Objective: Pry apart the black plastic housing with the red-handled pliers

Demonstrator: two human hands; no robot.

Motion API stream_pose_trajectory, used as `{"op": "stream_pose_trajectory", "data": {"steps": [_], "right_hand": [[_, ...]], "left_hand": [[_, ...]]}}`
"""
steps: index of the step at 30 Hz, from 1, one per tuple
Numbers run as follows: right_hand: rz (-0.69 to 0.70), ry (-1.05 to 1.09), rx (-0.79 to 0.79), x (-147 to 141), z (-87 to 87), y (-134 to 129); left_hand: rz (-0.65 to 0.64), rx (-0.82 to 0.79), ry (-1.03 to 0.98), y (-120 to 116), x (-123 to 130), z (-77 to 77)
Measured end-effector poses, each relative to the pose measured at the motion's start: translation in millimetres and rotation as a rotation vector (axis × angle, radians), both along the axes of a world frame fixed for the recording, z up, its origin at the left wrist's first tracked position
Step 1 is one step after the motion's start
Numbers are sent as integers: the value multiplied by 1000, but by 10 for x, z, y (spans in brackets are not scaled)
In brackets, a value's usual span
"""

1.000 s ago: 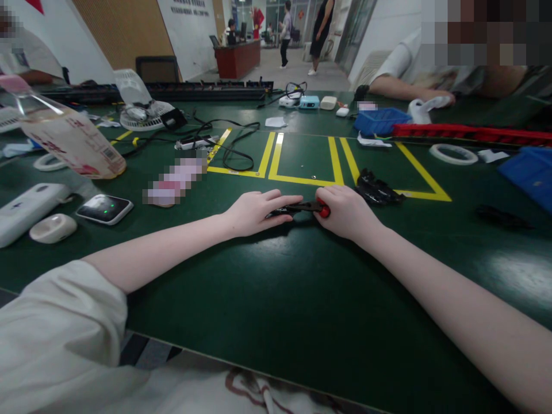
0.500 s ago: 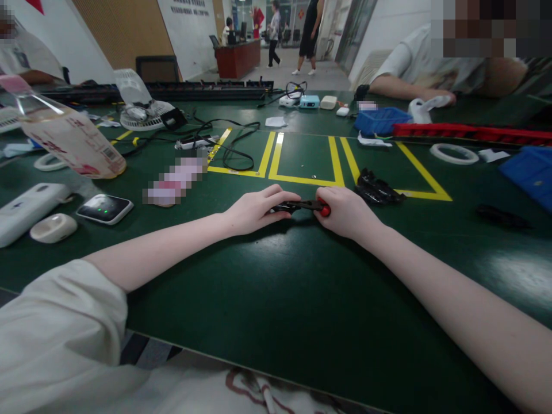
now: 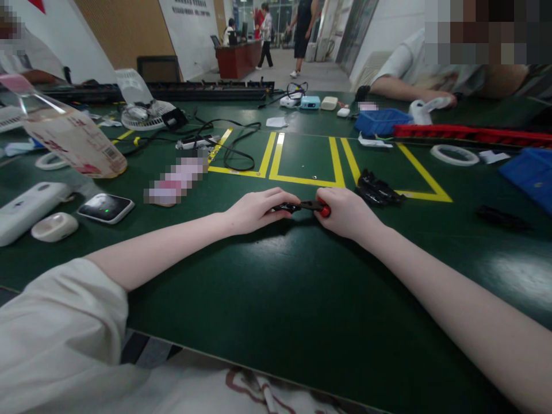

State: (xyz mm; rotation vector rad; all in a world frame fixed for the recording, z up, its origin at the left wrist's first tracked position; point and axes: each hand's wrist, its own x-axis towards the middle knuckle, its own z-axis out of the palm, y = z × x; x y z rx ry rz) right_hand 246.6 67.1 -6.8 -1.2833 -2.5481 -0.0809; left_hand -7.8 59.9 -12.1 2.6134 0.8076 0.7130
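Observation:
Above the green table, my left hand is closed in a pinch on a small glossy black plastic part. My right hand is wrapped round a pair of pliers; their red grip peeks out by the thumb and the rest of the handles is hidden. The dark jaws of the pliers point left and meet the right end of the black part. Whether they bite on it I cannot tell. Just beyond my right hand lies a pile of similar black parts.
Yellow tape marks boxes on the table. At left are a tilted bottle, a white-framed device and a white case. Blue bins, a tape roll and another dark piece are at right. A co-worker's arm rests opposite.
Both hands, the pliers and the black part hold nearly the same place. In the background, two walking people have shifted left.

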Motion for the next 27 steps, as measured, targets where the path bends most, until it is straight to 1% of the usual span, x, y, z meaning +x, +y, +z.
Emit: {"op": "stream_pose_trajectory", "data": {"steps": [4,11,20,27], "right_hand": [[7,-9,3,2,4,-3],[13,-39,6,-7,31,-11],[11,-93,3,-16,44,-7],[15,-125,7,-17,37,15]], "left_hand": [[-2,-23,-10,15,-3,-11],[-6,-2,-23,24,-4,-32],[4,1,7,18,-10,-3],[74,-6,37,0,-9,0]]}}
